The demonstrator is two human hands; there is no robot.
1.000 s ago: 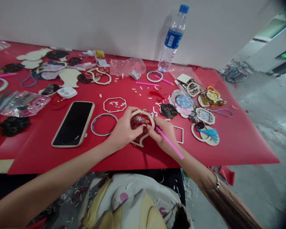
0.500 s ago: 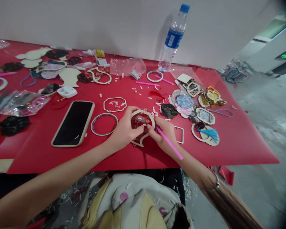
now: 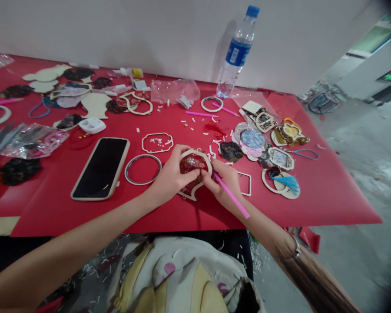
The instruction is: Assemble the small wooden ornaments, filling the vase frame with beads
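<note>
Light, fragile-looking wooden frame (image 3: 207, 161), best taken by rim, pinched by fingers of left hand (image 3: 172, 176); pink straw (image 3: 232, 195) pinched by fingers of right hand (image 3: 223, 184).

Left hand (image 3: 172, 174) pinching a wooden frame (image 3: 195, 152) around red fabric (image 3: 190, 165), right hand (image 3: 222, 184) holding a pink plastic stick (image 3: 232, 195) (straw-like, its far end hidden by the fingers).

Left hand (image 3: 171, 176) shifted rightward over red fabric (image 3: 192, 164), closer to right hand (image 3: 223, 184).
</note>
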